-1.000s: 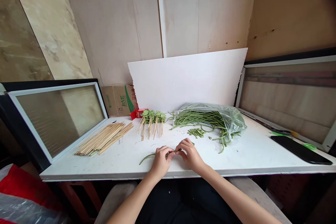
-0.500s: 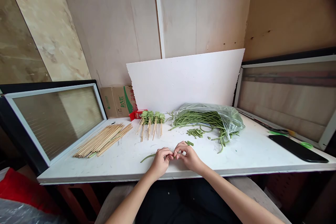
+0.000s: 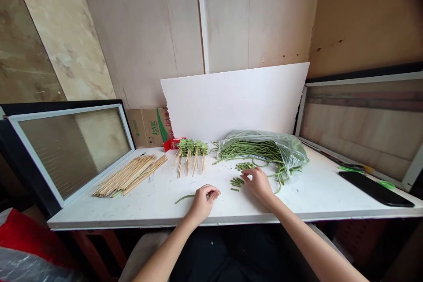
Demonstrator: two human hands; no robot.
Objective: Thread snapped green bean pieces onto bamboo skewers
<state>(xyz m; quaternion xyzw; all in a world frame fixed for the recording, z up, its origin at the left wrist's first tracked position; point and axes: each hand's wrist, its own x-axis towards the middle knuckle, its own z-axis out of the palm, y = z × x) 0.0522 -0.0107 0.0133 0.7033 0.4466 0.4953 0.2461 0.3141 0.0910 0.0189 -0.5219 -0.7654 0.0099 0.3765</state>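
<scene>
Protruding leftward from the left hand point(image 3: 203, 202): one green long bean point(image 3: 184, 198), low over the front of the white counter point(image 3: 158, 207). Left grip: narrow, fingers curled around the bean. Right hand point(image 3: 259, 183): apart from the left, thumb and fingertips at a small group of cut bean pieces point(image 3: 236, 182); cannot tell whether this grip pinches a piece.

Just behind that group: a second heap of short segments point(image 3: 243, 166), partly covered by the right hand. Behind the heap: one clear plastic bag point(image 3: 299, 152), lying on its side, whole long beans point(image 3: 251, 150) spilling from it. Left of the bag: bean skewers point(image 3: 193, 146), green ends to the rear, sticks pointing forward. Beside these: one red packet point(image 3: 173, 144). Further left: a spread bundle of bare wooden sticks point(image 3: 132, 176). Rear: one white board point(image 3: 234, 101), leaning; one printed cardboard box point(image 3: 150, 128). Far right: one flat black slab point(image 3: 376, 189), phone-like.
</scene>
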